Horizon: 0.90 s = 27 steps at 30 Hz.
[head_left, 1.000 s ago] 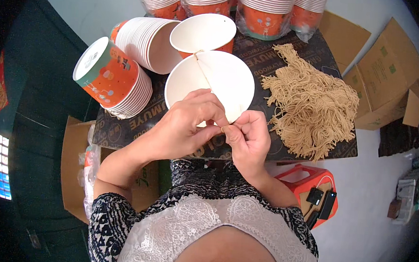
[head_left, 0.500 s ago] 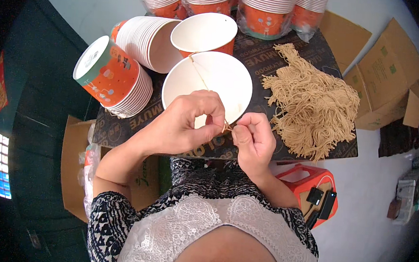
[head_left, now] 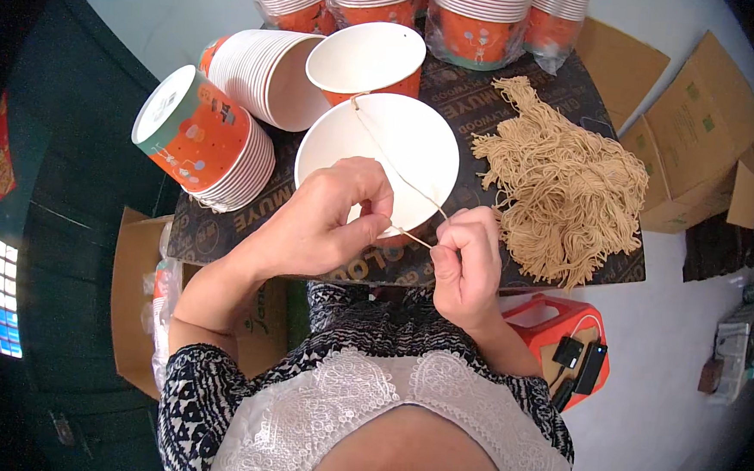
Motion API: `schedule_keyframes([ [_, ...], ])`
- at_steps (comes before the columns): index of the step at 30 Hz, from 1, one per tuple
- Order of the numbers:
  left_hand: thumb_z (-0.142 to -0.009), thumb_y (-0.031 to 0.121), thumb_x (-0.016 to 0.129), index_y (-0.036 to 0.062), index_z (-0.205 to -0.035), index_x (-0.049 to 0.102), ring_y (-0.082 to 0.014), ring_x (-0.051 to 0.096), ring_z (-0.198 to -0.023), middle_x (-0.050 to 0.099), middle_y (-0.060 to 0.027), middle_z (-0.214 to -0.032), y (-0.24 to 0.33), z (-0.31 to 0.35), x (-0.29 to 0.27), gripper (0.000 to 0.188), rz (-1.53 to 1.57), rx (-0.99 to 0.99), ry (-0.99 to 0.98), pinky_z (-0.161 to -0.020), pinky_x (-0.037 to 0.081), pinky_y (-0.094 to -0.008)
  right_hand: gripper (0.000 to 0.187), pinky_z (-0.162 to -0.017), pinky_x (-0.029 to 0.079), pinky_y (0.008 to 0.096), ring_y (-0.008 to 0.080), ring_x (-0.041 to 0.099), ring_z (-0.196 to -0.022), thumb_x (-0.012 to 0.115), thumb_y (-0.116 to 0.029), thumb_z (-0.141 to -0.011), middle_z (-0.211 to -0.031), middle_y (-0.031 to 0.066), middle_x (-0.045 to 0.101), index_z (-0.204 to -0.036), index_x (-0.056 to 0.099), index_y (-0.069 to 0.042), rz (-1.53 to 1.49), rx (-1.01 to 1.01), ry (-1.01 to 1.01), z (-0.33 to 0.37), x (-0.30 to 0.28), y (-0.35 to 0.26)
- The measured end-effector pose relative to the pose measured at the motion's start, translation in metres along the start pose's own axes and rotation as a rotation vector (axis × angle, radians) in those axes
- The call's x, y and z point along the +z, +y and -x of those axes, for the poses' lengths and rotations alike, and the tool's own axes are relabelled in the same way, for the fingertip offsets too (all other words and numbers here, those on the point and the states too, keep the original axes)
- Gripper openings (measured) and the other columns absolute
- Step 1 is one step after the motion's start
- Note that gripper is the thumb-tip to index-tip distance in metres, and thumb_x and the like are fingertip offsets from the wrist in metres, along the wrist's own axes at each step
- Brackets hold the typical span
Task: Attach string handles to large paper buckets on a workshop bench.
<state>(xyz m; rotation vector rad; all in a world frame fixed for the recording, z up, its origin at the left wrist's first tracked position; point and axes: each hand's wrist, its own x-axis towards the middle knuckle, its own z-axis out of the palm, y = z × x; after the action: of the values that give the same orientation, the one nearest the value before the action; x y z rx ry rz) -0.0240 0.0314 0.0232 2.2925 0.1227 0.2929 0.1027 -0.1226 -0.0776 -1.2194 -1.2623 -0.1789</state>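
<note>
A white-lined paper bucket (head_left: 421,143) stands in front of me with its mouth toward me. From its far rim a tan string (head_left: 398,172) runs across the mouth to my right hand (head_left: 468,263), whose fingers are closed on it. A short taut length of string also spans from there to my left hand (head_left: 330,220), pinched between thumb and fingertips at the bucket's near rim. The near rim is partly hidden behind my left hand. To the right lies a heap of tan strings (head_left: 561,186).
Behind stands another paper bucket (head_left: 375,54). Stacked buckets lie tilted on the left (head_left: 202,138) and beyond them (head_left: 262,73). Wrapped stacks (head_left: 480,26) line the back of the dark table (head_left: 221,243). Cardboard boxes (head_left: 694,134) and a red stool (head_left: 545,315) are at the right.
My right hand has moved a little right, away from the left, drawing string between them. The string from the far rim now leads to my right hand. The bucket has shifted slightly right.
</note>
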Motion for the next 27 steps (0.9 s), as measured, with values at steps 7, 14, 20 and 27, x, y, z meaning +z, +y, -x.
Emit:
schedule_keyframes([
  [7, -0.077, 0.002, 0.065, 0.0048, -0.086, 0.056, -0.0220, 0.060, -0.087, 0.057, -0.0036, -0.083, -0.002, 0.006, -0.010, 0.012, -0.190, -0.002, -0.008, -0.116, 0.023, -0.0521, 0.014, -0.057, 0.044, 0.0347, 0.0268, 0.053, -0.068, 0.066, 0.002, -0.083, -0.084, 0.0133, 0.050, -0.089, 0.053, -0.002, -0.101, -0.026, -0.056, 0.001, 0.005, 0.000],
  [14, -0.068, 0.005, 0.073, 0.0082, -0.106, 0.065, -0.0336, 0.048, -0.118, 0.057, -0.0109, -0.122, 0.012, 0.047, -0.022, 0.039, -0.752, 0.103, 0.067, -0.111, 0.031, -0.0538, 0.021, -0.068, 0.044, 0.0262, 0.0173, 0.051, -0.077, 0.056, 0.005, -0.084, -0.103, 0.0139, 0.054, -0.105, 0.060, 0.003, -0.129, 0.148, 0.194, 0.008, -0.002, 0.012],
  [20, -0.063, -0.002, 0.068, 0.0036, -0.090, 0.066, -0.0291, 0.057, -0.098, 0.059, -0.0110, -0.107, 0.012, 0.081, -0.024, 0.028, -0.769, 0.067, 0.196, -0.078, 0.052, -0.0354, 0.018, -0.055, 0.038, 0.0218, 0.0095, 0.047, -0.065, 0.049, -0.009, -0.098, -0.110, 0.0093, 0.051, -0.108, 0.056, 0.004, -0.360, 0.255, 0.347, 0.008, 0.000, 0.029],
  [27, -0.074, -0.002, 0.070, -0.0031, -0.083, 0.067, -0.0244, 0.065, -0.069, 0.066, -0.0124, -0.078, 0.015, 0.168, -0.054, 0.010, -0.312, 0.018, 0.504, -0.059, 0.048, -0.0278, 0.014, -0.051, 0.035, 0.0197, 0.0052, 0.045, -0.063, 0.047, 0.001, -0.096, -0.102, 0.0052, 0.051, -0.107, 0.056, 0.003, -0.511, 0.442, 0.353, 0.013, 0.004, 0.053],
])
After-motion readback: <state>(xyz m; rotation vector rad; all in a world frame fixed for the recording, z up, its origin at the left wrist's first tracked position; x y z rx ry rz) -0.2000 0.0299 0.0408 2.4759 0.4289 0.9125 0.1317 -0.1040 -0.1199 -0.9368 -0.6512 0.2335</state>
